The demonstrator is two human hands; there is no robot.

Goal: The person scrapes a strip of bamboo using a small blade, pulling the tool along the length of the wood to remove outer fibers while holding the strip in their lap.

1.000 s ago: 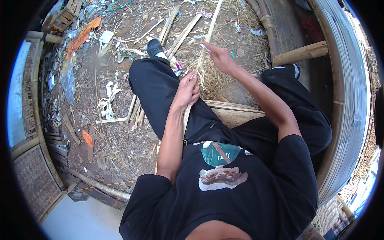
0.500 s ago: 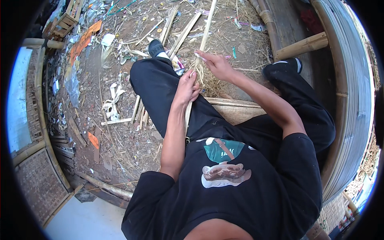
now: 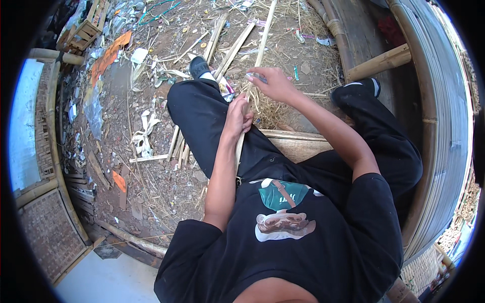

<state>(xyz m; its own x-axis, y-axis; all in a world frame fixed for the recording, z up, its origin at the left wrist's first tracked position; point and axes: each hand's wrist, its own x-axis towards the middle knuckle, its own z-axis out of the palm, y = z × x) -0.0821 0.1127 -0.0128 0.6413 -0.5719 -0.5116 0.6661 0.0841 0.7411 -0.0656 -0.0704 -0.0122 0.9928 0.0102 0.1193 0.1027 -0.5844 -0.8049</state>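
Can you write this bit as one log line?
left hand: grips bamboo strip | right hand: holds knife on strip | seated

Orange flat sheet (image 3: 108, 56), elongated, possibly torn packaging, on ground upper left beside wooden crate (image 3: 83, 31). White scrap (image 3: 138, 55), squarish, just right of it. Small orange piece (image 3: 119, 181) on ground lower left among straw. Colourful wrapper (image 3: 227, 91) against black trouser leg, near left hand (image 3: 237, 115). No screens, no signs.
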